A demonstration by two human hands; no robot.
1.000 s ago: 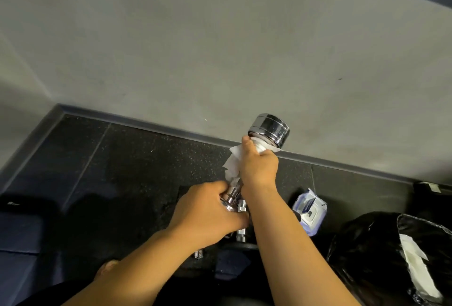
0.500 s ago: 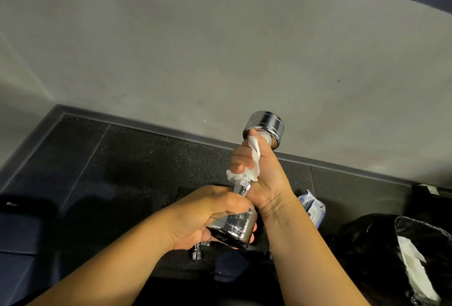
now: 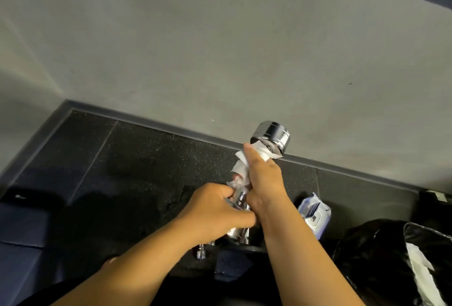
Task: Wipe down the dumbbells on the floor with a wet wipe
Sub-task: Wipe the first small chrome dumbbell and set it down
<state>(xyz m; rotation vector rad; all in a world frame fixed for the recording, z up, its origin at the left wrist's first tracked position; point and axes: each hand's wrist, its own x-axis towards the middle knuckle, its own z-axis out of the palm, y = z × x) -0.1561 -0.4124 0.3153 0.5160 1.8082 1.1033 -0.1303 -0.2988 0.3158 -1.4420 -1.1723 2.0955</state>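
Since half a second ago: right hand has rolled over, back now up, and slid toward the far head of the dumbbell; near head now hidden under left hand.

Dumbbell is held off the floor, tilted, far head up toward the wall. Right-hand fingers curl round the handle with the wet wipe bunched under them. Left-hand fingers clamp the near head.

Risks, as judged:
- Wet chrome, twisting grip. A slip would likely drop the weight onto the chrome piece lying below, or onto the wipes pack just beside the right forearm.
- Wipe is wadded, not flat; the knurled handle may shred it or leave patches unwiped.
- Near head is covered by the left palm, so probably not reachable without regripping.

Surroundings: dark speckled floor, grey baseboard, plain grey wall, dim light. Black bag at right holds white sheets.
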